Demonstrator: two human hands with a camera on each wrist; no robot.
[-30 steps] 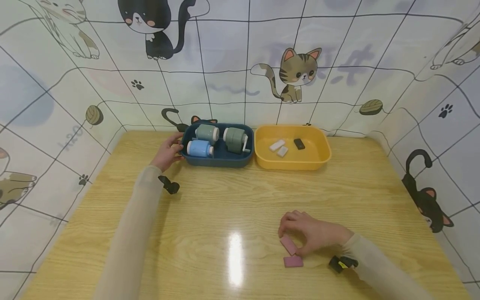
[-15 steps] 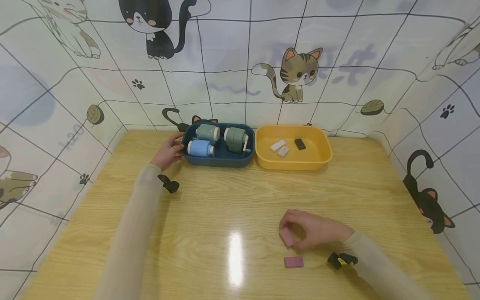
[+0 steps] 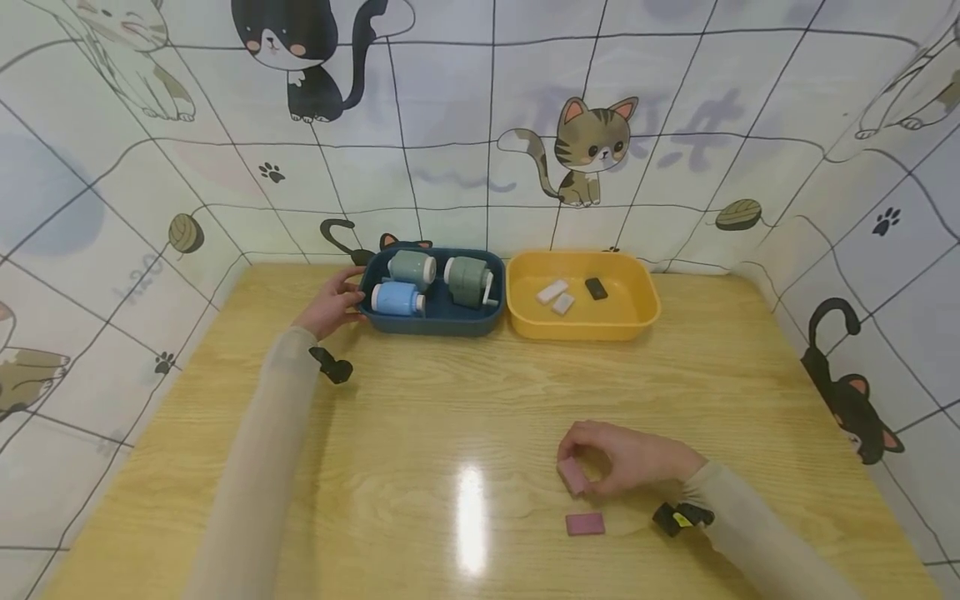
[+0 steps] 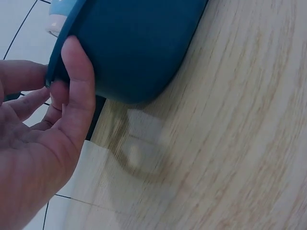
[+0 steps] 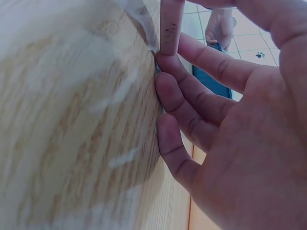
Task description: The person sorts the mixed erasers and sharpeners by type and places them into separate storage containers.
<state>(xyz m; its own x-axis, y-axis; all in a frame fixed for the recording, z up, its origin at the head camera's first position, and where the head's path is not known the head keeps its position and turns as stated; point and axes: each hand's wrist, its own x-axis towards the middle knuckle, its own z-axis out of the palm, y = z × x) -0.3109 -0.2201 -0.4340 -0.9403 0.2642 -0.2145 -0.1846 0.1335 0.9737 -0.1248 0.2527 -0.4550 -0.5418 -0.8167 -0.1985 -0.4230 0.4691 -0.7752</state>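
Observation:
My left hand (image 3: 330, 307) grips the left end of a dark blue bin (image 3: 442, 327) at the back of the table. In the left wrist view the thumb presses the bin's outer wall (image 4: 139, 52) and fingers curl at its rim. Several hand-crank pencil sharpeners lie inside, including a light blue one (image 3: 397, 298) and a dark green one (image 3: 468, 282) with a white crank. Near the front right, my right hand (image 3: 630, 458) pinches a pink eraser (image 3: 573, 476) between thumb and fingers, tilted at the tabletop. Its speckled side (image 5: 171, 28) shows in the right wrist view. A second pink eraser (image 3: 585, 524) lies flat just in front.
A yellow bin (image 3: 585, 331) stands directly right of the blue one. It holds two white pieces, one longer (image 3: 552, 291) and one shorter (image 3: 563, 303), plus a black piece (image 3: 596, 288). A cat-print sheet (image 3: 442, 167) rises behind the wooden table (image 3: 420, 417) and along both sides.
The right hand has closed on the upper pink eraser and tilted it up, slightly away from the other one. The left hand stays at the blue bin; the head view shifts a little.

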